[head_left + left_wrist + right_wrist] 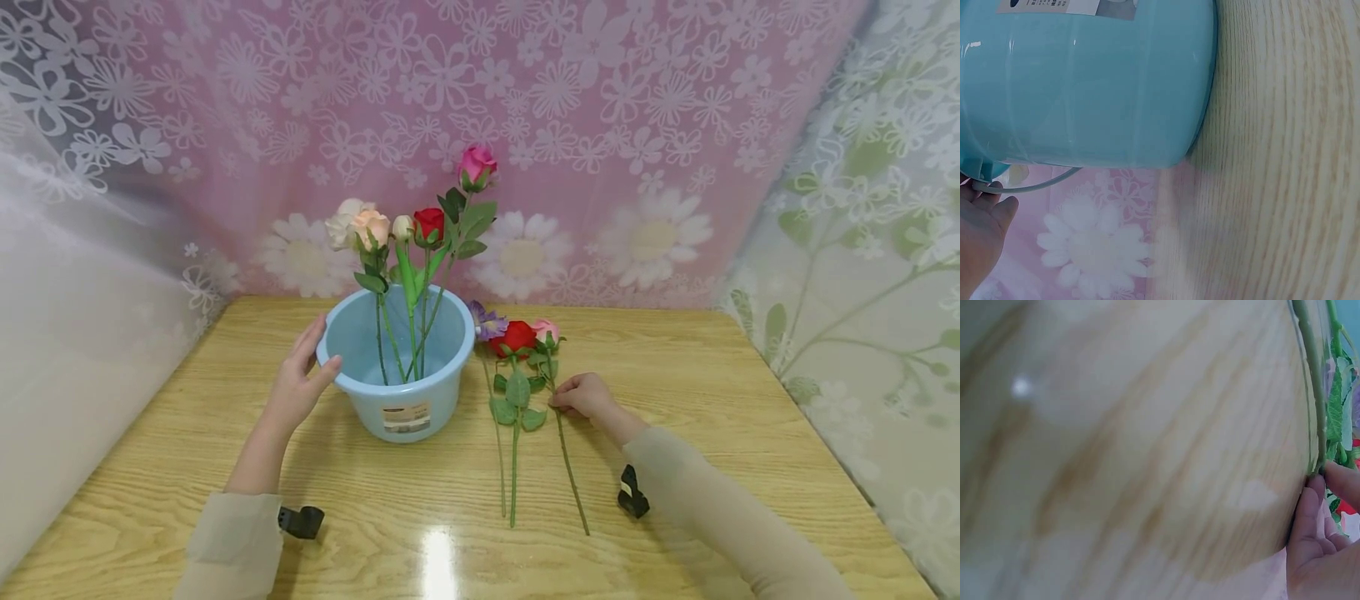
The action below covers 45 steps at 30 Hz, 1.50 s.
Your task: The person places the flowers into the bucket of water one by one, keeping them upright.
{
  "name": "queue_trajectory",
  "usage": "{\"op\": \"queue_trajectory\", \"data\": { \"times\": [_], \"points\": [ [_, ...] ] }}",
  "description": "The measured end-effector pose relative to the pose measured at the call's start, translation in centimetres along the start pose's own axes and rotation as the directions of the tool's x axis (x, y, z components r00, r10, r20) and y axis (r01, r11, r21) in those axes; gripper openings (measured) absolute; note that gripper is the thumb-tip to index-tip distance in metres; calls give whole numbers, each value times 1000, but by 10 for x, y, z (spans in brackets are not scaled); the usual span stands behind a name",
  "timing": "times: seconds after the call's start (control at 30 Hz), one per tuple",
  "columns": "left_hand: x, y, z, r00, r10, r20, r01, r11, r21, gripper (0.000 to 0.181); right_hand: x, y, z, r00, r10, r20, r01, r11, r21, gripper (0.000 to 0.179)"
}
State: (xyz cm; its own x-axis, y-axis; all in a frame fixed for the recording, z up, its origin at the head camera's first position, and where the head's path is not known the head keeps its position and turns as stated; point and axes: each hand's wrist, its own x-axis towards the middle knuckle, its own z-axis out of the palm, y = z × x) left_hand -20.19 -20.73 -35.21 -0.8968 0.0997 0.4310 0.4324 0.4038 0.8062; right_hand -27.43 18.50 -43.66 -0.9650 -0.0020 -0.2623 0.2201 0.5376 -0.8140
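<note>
My left hand (296, 387) holds the left rim of a light blue plastic bucket (442, 400), thumb near the front rim and fingers along the side. A thin handle (1041, 185) shows by those fingers in the left wrist view. Inside the bucket stand artificial flowers: a white and a peach bloom (371, 227), a cream bud (402, 227), a red rose (429, 225) and a taller magenta rose (477, 165). On the table, my right hand (592, 397) pinches the stem (1316, 381) of a pink rose (547, 332) between thumb and fingertips.
Left of the pink rose lie a large red rose (514, 337) and a purple flower (487, 322), stems toward me. The wooden table (675, 358) meets a pink floral curtain (600, 125) behind. Patterned sheets hang at both sides.
</note>
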Motion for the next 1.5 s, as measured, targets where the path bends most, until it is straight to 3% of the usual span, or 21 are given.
{"op": "queue_trajectory", "data": {
  "times": [0.27, 0.47, 0.77, 1.0, 1.33, 1.5],
  "points": [
    [0, 0, 0, 1000, 2, -7, -2, 1000, 1, 57, -2, -3, -6, 996, 22, 82, -32, 992, 124, 24],
    [1, -1, 0, 1000, 9, -8, -9, 1000, 1, 57, -6, -2, -14, 987, 54, 153, -95, 956, 276, 31],
    [0, -3, 0, 1000, 7, -14, -7, 1000, 2, 57, -15, -8, -25, 991, 1, 137, -54, 922, 384, 37],
    [1, -4, 1, 1000, 11, -16, -11, 1000, 1, 57, -25, -20, -34, 992, -47, 121, -21, 863, 505, 37],
    [1, -2, 1, 1000, 6, -13, -5, 1000, 13, 57, -40, -44, -47, 979, -157, 131, 34, 755, 654, 10],
    [1, -1, 0, 1000, 1, -9, -1, 1000, 6, 58, -46, -56, -49, 972, -201, 120, 59, 705, 707, 20]
  ]
}}
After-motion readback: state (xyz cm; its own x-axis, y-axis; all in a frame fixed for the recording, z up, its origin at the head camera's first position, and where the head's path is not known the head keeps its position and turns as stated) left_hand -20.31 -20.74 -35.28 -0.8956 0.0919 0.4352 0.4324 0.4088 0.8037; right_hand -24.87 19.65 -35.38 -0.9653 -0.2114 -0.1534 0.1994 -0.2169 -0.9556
